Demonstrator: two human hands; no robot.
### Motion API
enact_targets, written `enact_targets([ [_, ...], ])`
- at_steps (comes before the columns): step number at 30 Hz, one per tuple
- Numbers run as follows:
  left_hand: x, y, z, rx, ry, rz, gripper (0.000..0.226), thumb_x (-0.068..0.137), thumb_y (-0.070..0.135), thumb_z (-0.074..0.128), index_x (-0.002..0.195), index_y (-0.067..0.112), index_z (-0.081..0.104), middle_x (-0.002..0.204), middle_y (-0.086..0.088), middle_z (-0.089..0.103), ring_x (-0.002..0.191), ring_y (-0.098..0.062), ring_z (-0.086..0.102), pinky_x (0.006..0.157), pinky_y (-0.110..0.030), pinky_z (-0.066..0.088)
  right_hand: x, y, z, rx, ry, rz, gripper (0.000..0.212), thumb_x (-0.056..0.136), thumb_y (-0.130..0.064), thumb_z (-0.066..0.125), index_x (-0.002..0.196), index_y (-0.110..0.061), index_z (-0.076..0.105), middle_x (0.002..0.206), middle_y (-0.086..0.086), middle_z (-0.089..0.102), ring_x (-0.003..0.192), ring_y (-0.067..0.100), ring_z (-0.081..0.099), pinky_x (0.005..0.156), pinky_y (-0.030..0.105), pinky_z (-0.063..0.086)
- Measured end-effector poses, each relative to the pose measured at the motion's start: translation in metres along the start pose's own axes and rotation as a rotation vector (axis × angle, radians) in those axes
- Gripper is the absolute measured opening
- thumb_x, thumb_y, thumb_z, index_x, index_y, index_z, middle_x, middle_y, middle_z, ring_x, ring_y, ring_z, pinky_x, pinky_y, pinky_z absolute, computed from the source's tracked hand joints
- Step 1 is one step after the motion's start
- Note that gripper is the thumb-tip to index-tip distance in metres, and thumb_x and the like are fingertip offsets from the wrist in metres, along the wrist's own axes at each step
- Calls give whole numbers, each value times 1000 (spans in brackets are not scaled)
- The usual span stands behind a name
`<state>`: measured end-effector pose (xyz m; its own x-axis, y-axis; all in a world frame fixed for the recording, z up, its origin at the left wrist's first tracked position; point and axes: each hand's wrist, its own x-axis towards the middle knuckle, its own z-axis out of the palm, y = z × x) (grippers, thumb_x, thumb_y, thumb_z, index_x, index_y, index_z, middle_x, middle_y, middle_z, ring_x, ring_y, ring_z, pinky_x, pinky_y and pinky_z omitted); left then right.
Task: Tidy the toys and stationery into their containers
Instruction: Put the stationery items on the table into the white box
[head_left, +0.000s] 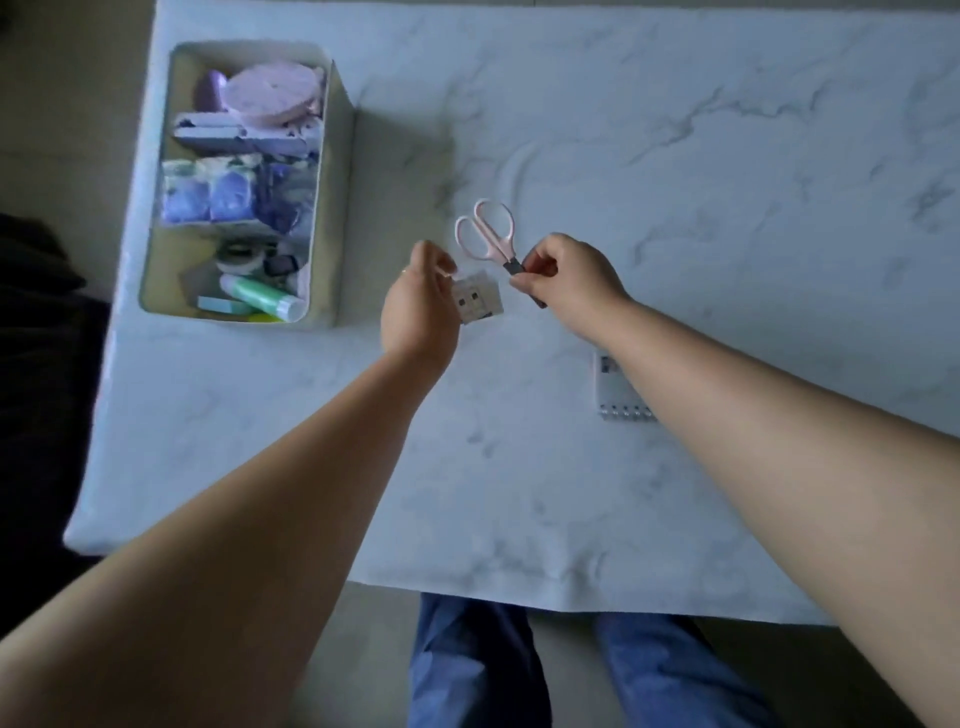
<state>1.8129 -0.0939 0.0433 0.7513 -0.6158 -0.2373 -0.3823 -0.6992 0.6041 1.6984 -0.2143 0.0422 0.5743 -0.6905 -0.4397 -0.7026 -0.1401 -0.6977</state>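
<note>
Pink-handled scissors (488, 231) are held above the marble table, handles pointing away from me. My right hand (563, 278) pinches them by the dark blade end. My left hand (421, 306) holds a small white card or packet with dark markings (475, 303) just left of the scissors. An open beige organiser box (332, 208) stands at the table's left, a short way from my left hand. It holds purple and pink items, tape rolls and a green tube (257, 300).
A small spiral-bound notepad (618, 392) lies on the table, partly hidden under my right forearm. The marble table (675, 182) stretches to the right and back. Its front edge is near my knees, its left edge runs beside the box.
</note>
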Motion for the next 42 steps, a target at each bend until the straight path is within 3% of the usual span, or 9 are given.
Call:
enact_targets([
  [6, 48, -86, -122, 116, 231, -85, 35, 84, -1, 35, 108, 16, 54, 103, -12, 65, 93, -33, 57, 67, -32, 34, 18, -103, 91, 41, -62, -98, 18, 82, -28, 72, 84, -19, 57, 77, 0, 64, 74, 22, 60, 67, 31, 46],
  [11, 81, -149, -183, 222, 164, -87, 45, 78, -3, 32, 109, 19, 56, 104, -14, 63, 98, -35, 54, 70, -34, 38, 34, -159, 147, -21, -77, -163, 15, 79, -26, 75, 83, -22, 62, 76, -5, 60, 72, 14, 52, 65, 24, 38],
  [16, 97, -182, -199, 381, 151, -23, 43, 90, 7, 49, 129, 26, 52, 125, -13, 49, 120, -33, 40, 95, -38, 38, 48, -180, 178, -73, 6, -172, 12, 80, -16, 72, 90, -22, 70, 89, -3, 65, 78, 12, 57, 70, 24, 44],
  [19, 95, -185, -191, 385, 187, 30, 46, 87, 2, 49, 127, 24, 54, 125, -11, 49, 119, -32, 39, 94, -37, 39, 48, -169, 177, -84, 120, -131, 15, 82, -17, 69, 96, -21, 69, 92, -2, 63, 81, 14, 56, 73, 24, 42],
  [25, 78, -149, -145, 377, 122, 166, 39, 85, 4, 48, 120, 19, 57, 125, -13, 51, 112, -33, 42, 90, -40, 39, 29, -115, 142, -123, 157, 3, 14, 83, -19, 67, 97, -22, 68, 96, 1, 66, 90, 19, 62, 78, 27, 46],
  [30, 53, -99, -93, 327, -15, 339, 38, 84, 13, 58, 121, 22, 59, 119, -11, 52, 110, -33, 44, 88, -39, 42, 8, -62, 108, -176, 160, 136, 21, 84, -18, 67, 104, -22, 66, 110, 8, 61, 101, 27, 60, 84, 30, 45],
  [39, -9, -52, -3, 370, -360, 304, 50, 90, 21, 61, 137, 21, 42, 131, -11, 44, 125, -29, 34, 100, -37, 38, -47, 46, 45, -407, 357, 424, 45, 84, -18, 65, 127, -22, 51, 131, 13, 43, 119, 37, 42, 96, 39, 38],
  [42, -30, -42, 21, 401, -425, 314, 51, 92, 22, 60, 138, 21, 39, 131, -10, 44, 125, -28, 34, 100, -35, 37, -58, 79, 30, -436, 337, 469, 51, 84, -11, 59, 131, -26, 48, 136, 10, 38, 119, 37, 40, 96, 38, 39],
])
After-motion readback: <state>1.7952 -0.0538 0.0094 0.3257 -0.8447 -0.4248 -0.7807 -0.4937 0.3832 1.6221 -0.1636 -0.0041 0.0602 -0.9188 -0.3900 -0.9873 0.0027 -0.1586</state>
